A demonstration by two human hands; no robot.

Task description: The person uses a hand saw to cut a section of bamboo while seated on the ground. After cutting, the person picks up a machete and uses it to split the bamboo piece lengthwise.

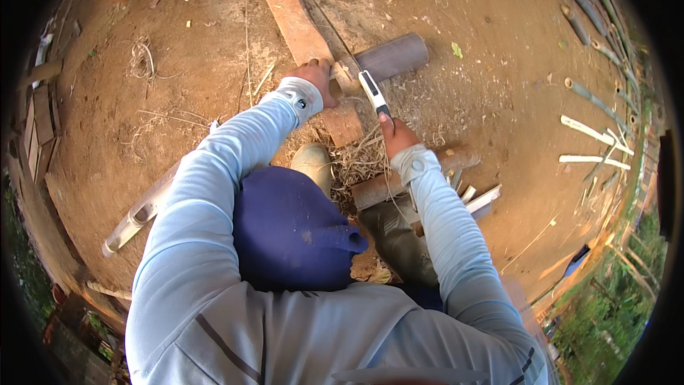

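Note:
My right hand is closed round the white and black handle of a handsaw. The saw's thin blade runs away and to the left, across the near end of a dark, thick bamboo piece. My left hand bends over the left end of this bamboo and grips it, though its fingertips are partly hidden. Beneath the bamboo and my left hand lies a long reddish-brown plank, its near end close to my pale boot.
Curly shavings cover the ground between my boots. A brown log and split bamboo pieces lie beside my dark boot. Another split bamboo length lies left; bamboo poles and pale strips are at right.

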